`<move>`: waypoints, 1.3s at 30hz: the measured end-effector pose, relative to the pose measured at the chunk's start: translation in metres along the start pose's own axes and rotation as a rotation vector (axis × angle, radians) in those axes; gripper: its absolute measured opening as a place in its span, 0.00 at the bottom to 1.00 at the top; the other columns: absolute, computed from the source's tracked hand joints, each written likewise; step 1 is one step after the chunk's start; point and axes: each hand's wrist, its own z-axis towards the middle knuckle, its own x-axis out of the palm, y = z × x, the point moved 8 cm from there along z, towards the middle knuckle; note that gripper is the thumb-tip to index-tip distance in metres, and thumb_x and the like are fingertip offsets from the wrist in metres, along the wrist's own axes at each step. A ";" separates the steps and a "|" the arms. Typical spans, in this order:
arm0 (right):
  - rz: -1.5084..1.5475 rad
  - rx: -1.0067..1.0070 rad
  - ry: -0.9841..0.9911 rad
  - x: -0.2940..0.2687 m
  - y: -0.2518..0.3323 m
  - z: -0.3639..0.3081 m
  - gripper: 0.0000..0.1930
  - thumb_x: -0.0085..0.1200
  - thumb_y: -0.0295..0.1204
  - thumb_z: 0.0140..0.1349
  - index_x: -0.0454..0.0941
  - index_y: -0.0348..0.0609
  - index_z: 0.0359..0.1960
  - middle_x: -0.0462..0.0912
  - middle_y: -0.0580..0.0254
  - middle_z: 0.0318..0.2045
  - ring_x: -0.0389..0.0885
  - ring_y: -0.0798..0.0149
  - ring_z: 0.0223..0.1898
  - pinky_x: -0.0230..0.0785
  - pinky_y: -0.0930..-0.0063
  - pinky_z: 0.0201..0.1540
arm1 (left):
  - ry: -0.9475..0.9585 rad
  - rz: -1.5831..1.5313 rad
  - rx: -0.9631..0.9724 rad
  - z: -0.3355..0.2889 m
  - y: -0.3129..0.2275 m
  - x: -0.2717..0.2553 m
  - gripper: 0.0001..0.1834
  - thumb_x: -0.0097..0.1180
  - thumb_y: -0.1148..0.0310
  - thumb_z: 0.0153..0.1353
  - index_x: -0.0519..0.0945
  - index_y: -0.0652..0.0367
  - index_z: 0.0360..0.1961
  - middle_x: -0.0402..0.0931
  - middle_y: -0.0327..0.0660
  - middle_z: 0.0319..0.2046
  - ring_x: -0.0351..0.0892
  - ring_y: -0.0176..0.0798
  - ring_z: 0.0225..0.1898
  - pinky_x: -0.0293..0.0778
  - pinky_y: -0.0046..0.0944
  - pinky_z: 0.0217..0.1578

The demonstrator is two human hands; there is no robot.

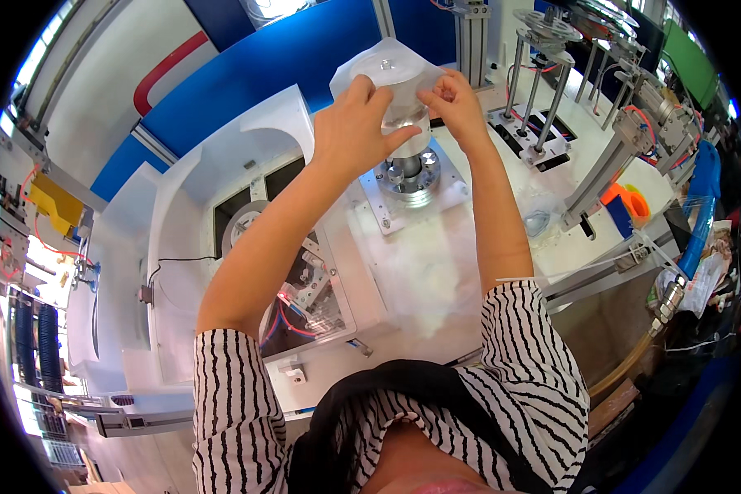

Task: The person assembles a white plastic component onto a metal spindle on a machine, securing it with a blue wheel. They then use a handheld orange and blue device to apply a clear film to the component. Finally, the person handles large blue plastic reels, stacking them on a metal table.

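Note:
A clear cylinder [410,115] stands upright on a round metal fixture [410,177] bolted to a square plate. Over its top lies a thin translucent white sheet [426,71], with a round lid-like shape showing at the middle. My left hand [350,123] grips the sheet at its left side; the fingers are bent and the thumb reaches across the front of the cylinder. At the right edge, my right hand [455,105] pinches the same sheet between thumb and fingers. The left fingertips are partly hidden behind the sheet and the hand.
A white machine housing [181,189] with an open bay of metal parts and wires stands on the left. On the right are a metal post stand [539,99], a crumpled clear plastic bag [542,210] and an orange cup-like item [630,202]. A blue panel [305,58] closes off the back.

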 end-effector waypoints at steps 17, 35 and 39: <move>0.484 0.264 0.101 0.006 -0.068 0.010 0.12 0.61 0.35 0.57 0.77 0.45 0.40 0.78 0.68 0.35 0.75 0.71 0.40 0.63 0.78 0.46 | -0.109 0.071 -0.089 0.001 0.000 0.007 0.06 0.60 0.65 0.53 0.82 0.53 0.25 0.72 0.34 0.32 0.79 0.38 0.31 0.73 0.41 0.24; 0.288 0.118 -0.850 -0.066 -0.065 -0.063 0.12 0.49 0.27 0.63 0.68 0.43 0.48 0.73 0.65 0.43 0.70 0.70 0.42 0.61 0.74 0.45 | 0.540 -0.120 -0.075 -0.110 -0.010 -0.067 0.12 0.61 0.59 0.55 0.84 0.56 0.29 0.73 0.42 0.28 0.78 0.46 0.28 0.72 0.43 0.27; 0.337 0.233 -0.987 -0.091 -0.093 -0.100 0.09 0.47 0.28 0.62 0.68 0.47 0.44 0.72 0.70 0.42 0.68 0.73 0.41 0.57 0.74 0.43 | 0.453 -0.235 -0.090 -0.135 -0.035 -0.142 0.10 0.64 0.62 0.53 0.83 0.56 0.31 0.71 0.39 0.26 0.76 0.42 0.25 0.71 0.38 0.23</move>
